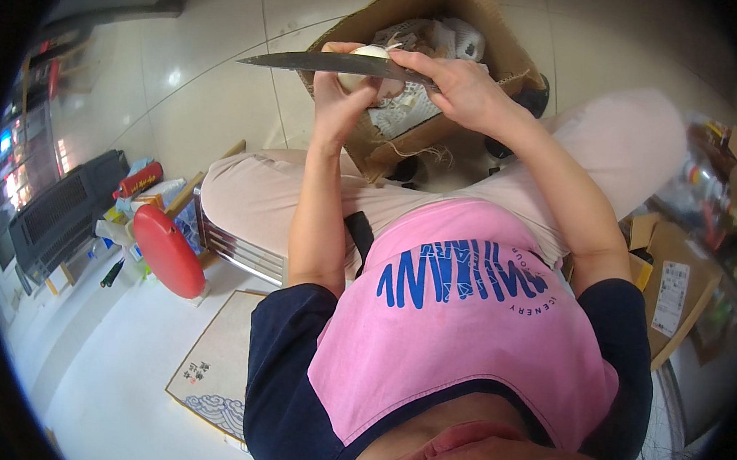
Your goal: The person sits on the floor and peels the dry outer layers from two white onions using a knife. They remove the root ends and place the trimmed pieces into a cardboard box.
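My left hand [339, 105] is wrapped around a pale, round, peeled fruit or vegetable [352, 82]; its exact kind is unclear. In my right hand [475, 94] is a long-bladed knife [290, 60], its tip pointing left. The blade crosses in front of the round piece and hides its middle; whether the edge touches it I cannot tell. A thin white strip sticks up at the piece's top, by my right thumb. Below both hands stands an open cardboard box [513, 33] holding white foam netting [407, 109] and brownish scraps.
Tiled floor [208, 62] surrounds the box. On the left are a red rounded seat or cushion [168, 252], a metal slatted frame [241, 247] and a dark grey appliance [70, 193]. A decorated board [214, 372] lies lower left. A labelled carton [695, 269] stands on the right.
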Tool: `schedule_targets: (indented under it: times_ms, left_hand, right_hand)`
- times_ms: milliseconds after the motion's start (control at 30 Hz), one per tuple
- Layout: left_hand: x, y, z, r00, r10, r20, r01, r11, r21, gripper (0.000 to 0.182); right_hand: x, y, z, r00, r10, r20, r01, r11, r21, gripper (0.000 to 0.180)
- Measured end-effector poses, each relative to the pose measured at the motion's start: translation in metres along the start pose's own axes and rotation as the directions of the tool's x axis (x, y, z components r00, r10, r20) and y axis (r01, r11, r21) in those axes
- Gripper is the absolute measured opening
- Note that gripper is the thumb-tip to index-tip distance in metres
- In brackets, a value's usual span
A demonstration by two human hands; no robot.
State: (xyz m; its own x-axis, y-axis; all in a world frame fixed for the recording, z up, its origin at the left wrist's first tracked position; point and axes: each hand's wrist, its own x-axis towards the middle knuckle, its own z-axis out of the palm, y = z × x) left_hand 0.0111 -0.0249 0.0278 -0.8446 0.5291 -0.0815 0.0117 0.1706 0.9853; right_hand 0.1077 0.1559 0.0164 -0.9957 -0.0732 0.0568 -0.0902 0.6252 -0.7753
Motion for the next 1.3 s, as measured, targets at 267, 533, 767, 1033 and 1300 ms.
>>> schedule_targets:
  times_ms: [267,533,767,1033,1300]
  left_hand:
    - [0.003,-0.007,0.0,0.999,-0.043,-0.008,0.041,0.99,-0.131,0.038]
    - [0.005,-0.011,-0.004,1.0,0.006,-0.027,-0.006,0.999,-0.032,0.038]
    - [0.0,0.001,0.0,0.999,-0.031,-0.027,0.029,0.997,-0.071,0.04]
    - [0.004,-0.006,0.001,1.0,-0.016,0.002,0.016,0.988,-0.154,0.043]
    - [0.001,-0.014,0.002,0.988,0.153,-0.035,-0.151,0.987,0.053,0.041]
  right_hand:
    - [0.002,-0.003,-0.001,0.993,0.116,0.026,-0.112,0.838,0.534,0.055]
    - [0.002,-0.004,-0.003,0.989,0.097,0.115,-0.119,0.973,0.2,0.057]
    - [0.0,-0.003,0.003,1.0,0.009,-0.02,-0.005,0.985,0.175,0.053]
    - [-0.001,-0.007,0.0,0.986,0.162,0.039,-0.16,0.852,0.499,0.053]
    - [0.001,-0.007,-0.003,0.988,0.116,0.1,-0.143,0.932,0.334,0.059]
